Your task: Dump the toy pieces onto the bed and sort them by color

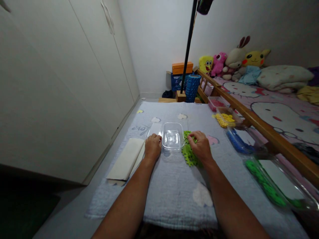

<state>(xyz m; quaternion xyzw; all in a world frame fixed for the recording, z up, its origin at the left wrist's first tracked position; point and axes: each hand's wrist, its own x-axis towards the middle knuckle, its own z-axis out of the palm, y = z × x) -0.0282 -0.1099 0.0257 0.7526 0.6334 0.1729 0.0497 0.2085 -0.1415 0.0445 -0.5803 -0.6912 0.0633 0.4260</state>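
Note:
A clear plastic container [172, 148] stands upright on the cloth between my hands, with nothing visible in it. My left hand [153, 146] is closed at the container's left wall, its fingers curled against the rim. Light green interlocking pieces [189, 157] lie in a patch just right of the container. Over that patch, my right hand [200, 145] is closed, thumb and forefinger pinched on a green piece; its shape is mostly hidden by the fingers. A clear lid [155, 128] lies flat beyond my left hand.
Folded cream paper [126, 158] lies left of my left forearm. Along the right side stand clear boxes with green pieces [265, 182], blue pieces [239, 141], yellow pieces [225, 119] and pink pieces [216, 104]. A wooden bed rail [251, 119] runs behind them. A black pole [188, 46] rises at the back.

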